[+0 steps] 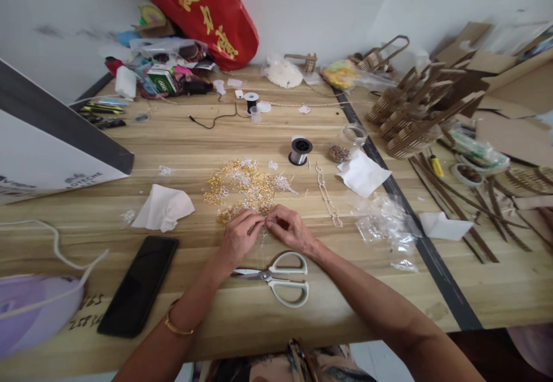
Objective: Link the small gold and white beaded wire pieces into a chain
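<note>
My left hand (pixel 242 233) and my right hand (pixel 290 229) meet fingertip to fingertip over the table. Both are closed in a pinch on a thin silvery chain (pixel 262 239), which dangles below the fingers; its exact links are too small to make out. Just beyond my fingers lies a loose pile of gold and silver jewellery findings (pixel 248 183), with small rings among them. White-handled scissors (pixel 276 278) lie nearer me, their blades pointing left beside my left wrist. A finished-looking length of chain (pixel 327 196) rests to the right of the pile.
A wire spool (pixel 299 151) and a glass jar of beads (pixel 348 143) stand behind. Left are a black phone (pixel 138 287) and a crumpled white cloth (pixel 163 208). Clear plastic bags (pixel 386 226) lie right, with small woven baskets (pixel 408 117) farther back.
</note>
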{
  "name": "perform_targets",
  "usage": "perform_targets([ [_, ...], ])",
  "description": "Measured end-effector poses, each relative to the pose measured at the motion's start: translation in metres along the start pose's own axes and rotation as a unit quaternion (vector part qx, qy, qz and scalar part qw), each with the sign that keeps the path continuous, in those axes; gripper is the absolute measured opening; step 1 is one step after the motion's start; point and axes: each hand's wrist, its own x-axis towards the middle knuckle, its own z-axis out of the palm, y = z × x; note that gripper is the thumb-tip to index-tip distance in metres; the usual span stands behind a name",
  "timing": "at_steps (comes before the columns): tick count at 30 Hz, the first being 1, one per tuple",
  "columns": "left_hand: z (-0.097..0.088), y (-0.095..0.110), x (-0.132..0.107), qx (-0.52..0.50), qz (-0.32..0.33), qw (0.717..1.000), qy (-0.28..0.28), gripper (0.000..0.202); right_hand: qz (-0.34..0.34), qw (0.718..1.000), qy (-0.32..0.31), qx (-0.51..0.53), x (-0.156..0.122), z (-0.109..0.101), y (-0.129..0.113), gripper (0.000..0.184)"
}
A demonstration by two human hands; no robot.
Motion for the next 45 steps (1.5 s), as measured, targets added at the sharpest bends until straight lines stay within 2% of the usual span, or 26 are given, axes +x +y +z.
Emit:
perform_targets([
  [7,-0.008,0.007,0.008,-0.070,-0.125,0.988,-0.059,0.007,-0.033,0.999,0.020,-0.023,0.001,0.000,-0.001,0.011],
  [14,-0.010,0.006,0.010,-0.122,-0.178,0.972,-0.091,0.009,-0.062,0.997,0.030,-0.042,-0.001,0.001,0.001,0.010],
  [22,-0.008,0.004,0.009,-0.115,-0.199,0.968,-0.104,0.010,-0.089,0.993,0.013,-0.073,-0.002,0.002,0.007,0.012],
  [28,-0.008,0.004,0.009,-0.117,-0.190,0.968,-0.110,0.013,-0.095,0.990,0.002,-0.104,-0.003,0.001,0.008,0.012],
  [38,-0.009,0.005,0.012,-0.149,-0.183,0.964,-0.125,0.011,-0.076,0.993,0.004,-0.094,-0.001,0.000,0.006,0.009],
  [45,-0.008,0.005,0.011,-0.156,-0.180,0.965,-0.114,0.008,-0.048,0.997,0.000,-0.067,-0.001,0.000,0.005,0.010],
])
